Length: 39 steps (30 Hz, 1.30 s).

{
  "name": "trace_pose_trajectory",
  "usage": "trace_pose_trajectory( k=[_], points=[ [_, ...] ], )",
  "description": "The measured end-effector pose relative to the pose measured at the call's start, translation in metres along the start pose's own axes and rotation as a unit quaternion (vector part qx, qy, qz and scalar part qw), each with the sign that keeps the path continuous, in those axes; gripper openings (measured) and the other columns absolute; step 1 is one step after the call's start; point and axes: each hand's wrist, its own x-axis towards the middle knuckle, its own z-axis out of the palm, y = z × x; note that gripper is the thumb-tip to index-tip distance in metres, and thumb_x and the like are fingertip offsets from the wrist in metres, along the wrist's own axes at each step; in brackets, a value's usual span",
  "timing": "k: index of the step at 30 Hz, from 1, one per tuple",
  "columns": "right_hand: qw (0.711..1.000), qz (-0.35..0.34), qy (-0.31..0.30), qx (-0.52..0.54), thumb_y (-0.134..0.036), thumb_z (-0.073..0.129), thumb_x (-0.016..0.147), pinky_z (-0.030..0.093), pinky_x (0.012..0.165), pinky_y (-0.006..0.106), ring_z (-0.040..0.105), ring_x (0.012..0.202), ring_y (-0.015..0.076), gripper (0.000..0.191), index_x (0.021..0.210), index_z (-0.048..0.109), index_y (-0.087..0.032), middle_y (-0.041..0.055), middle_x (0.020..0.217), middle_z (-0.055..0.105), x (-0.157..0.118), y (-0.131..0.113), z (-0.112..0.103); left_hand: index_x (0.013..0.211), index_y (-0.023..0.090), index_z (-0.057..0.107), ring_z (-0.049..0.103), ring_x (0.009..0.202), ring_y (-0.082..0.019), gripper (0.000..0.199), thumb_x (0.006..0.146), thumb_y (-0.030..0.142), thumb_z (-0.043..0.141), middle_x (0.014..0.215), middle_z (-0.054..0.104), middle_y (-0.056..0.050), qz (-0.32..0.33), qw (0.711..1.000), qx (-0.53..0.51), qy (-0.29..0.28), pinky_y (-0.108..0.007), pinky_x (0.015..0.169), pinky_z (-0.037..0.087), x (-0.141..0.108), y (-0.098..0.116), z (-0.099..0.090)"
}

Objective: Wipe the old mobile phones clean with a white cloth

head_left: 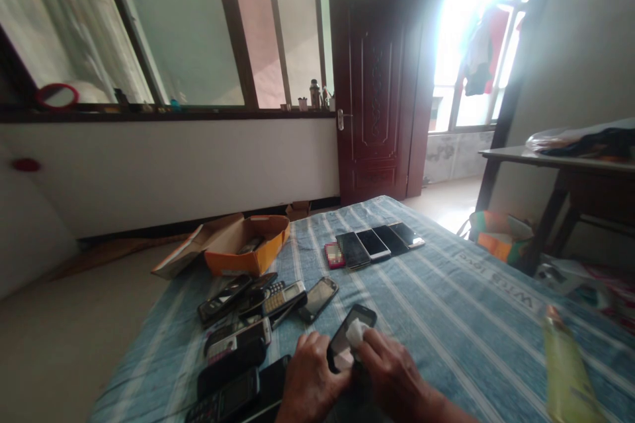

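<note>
A dark phone [342,336] with a glossy screen is tilted in my left hand [313,377], whose fingers wrap its lower left side. My right hand [391,367] pinches a crumpled white tissue [356,332] against the phone's screen. Left of my hands lies a loose pile of old phones, among them a silver keypad phone [284,299] and a black keypad phone [225,396]. Just beyond my hands, another touchscreen phone [319,299] rests on the striped blue cloth [446,337].
Several flat phones [373,244] lie in a row farther back, beside a small pink-edged item [334,255]. An open orange box [248,258] stands at the back left. A yellow-green bottle [570,370] is at the right. A door [372,86] stands beyond the bed.
</note>
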Motion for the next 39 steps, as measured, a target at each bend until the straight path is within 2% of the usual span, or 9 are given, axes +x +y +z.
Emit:
trace_pose_trajectory(
  k=[4,9,13,17,22,25,29,34,39],
  points=[
    [0.999,-0.010,-0.037,0.029,-0.005,0.040,0.081,0.047,0.061,0.024,0.062,0.076,0.0176,0.025,0.096,0.054,-0.019,0.0104,0.102,0.063,-0.004,-0.005,0.005,0.082,0.018,0.064,0.058,0.095,-0.027,0.024,0.069,0.038,0.061,0.091,0.065,-0.008,-0.003,1.000,0.009,-0.004,-0.034,0.083,0.045,0.001,0.001,-0.001],
    [0.986,-0.008,-0.091,0.142,-0.011,0.050,0.076,0.052,0.070,0.022,0.063,0.089,0.0181,0.026,0.100,0.058,-0.019,0.0106,0.110,0.060,-0.006,0.001,0.003,0.083,0.019,0.064,0.058,0.099,-0.027,0.023,0.067,0.034,0.059,0.094,0.066,-0.007,-0.016,1.000,0.009,-0.018,-0.034,0.086,0.045,0.000,0.001,-0.006],
    [0.976,-0.011,-0.116,0.186,-0.013,0.052,0.076,0.050,0.064,0.019,0.063,0.082,0.0147,0.018,0.091,0.060,-0.020,0.0078,0.106,0.060,-0.005,0.005,-0.001,0.085,0.020,0.064,0.058,0.101,-0.028,0.024,0.065,0.033,0.061,0.095,0.066,-0.007,-0.016,1.000,0.002,-0.022,-0.034,0.087,0.045,0.001,-0.001,-0.007],
    [0.990,-0.045,-0.080,0.106,-0.012,0.041,0.088,0.043,0.053,0.021,0.058,0.068,0.0131,0.019,0.091,0.058,-0.019,0.0063,0.094,0.061,-0.002,0.002,-0.002,0.080,0.020,0.063,0.058,0.096,-0.026,0.018,0.066,0.030,0.059,0.091,0.065,-0.006,-0.010,1.000,0.018,-0.021,-0.033,0.083,0.045,0.000,0.001,-0.008],
    [0.993,-0.113,-0.006,0.025,-0.020,0.031,0.098,0.031,0.050,0.027,0.050,0.057,0.0144,0.032,0.073,0.051,-0.020,0.0027,0.071,0.056,0.009,-0.002,-0.005,0.080,0.019,0.062,0.057,0.096,-0.026,0.020,0.067,0.034,0.060,0.091,0.064,-0.006,-0.003,1.000,-0.002,-0.014,-0.033,0.084,0.044,-0.002,0.001,-0.007],
    [0.994,-0.105,0.006,0.012,-0.021,0.030,0.099,0.029,0.053,0.028,0.047,0.055,0.0132,0.033,0.074,0.050,-0.020,0.0011,0.068,0.054,0.014,-0.001,-0.009,0.079,0.018,0.062,0.057,0.095,-0.026,0.022,0.067,0.037,0.062,0.091,0.064,-0.007,-0.002,1.000,-0.015,-0.013,-0.033,0.084,0.044,-0.002,0.001,-0.008],
    [0.997,-0.077,0.009,-0.004,-0.023,0.031,0.099,0.031,0.055,0.029,0.050,0.059,0.0152,0.027,0.094,0.056,-0.017,0.0023,0.071,0.056,0.016,0.001,-0.011,0.079,0.018,0.062,0.057,0.095,-0.026,0.023,0.065,0.037,0.063,0.091,0.064,-0.007,-0.002,1.000,-0.018,-0.025,-0.033,0.083,0.044,-0.002,0.001,-0.012],
    [0.998,-0.051,0.015,-0.023,-0.024,0.030,0.099,0.029,0.055,0.031,0.047,0.058,0.0156,0.033,0.073,0.051,-0.021,0.0034,0.073,0.055,0.017,0.005,-0.009,0.079,0.019,0.062,0.057,0.095,-0.026,0.023,0.065,0.038,0.062,0.090,0.064,-0.007,-0.006,0.999,-0.031,-0.037,-0.033,0.083,0.044,-0.002,0.001,-0.014],
    [0.994,-0.090,0.053,-0.013,-0.017,0.024,0.099,0.026,0.052,0.030,0.043,0.055,0.0148,0.039,0.069,0.049,-0.020,0.0025,0.067,0.052,0.016,0.000,-0.008,0.081,0.018,0.062,0.057,0.096,-0.027,0.025,0.065,0.037,0.061,0.092,0.064,-0.007,-0.013,0.999,-0.026,-0.042,-0.034,0.084,0.044,0.000,0.000,-0.012]
  ],
)
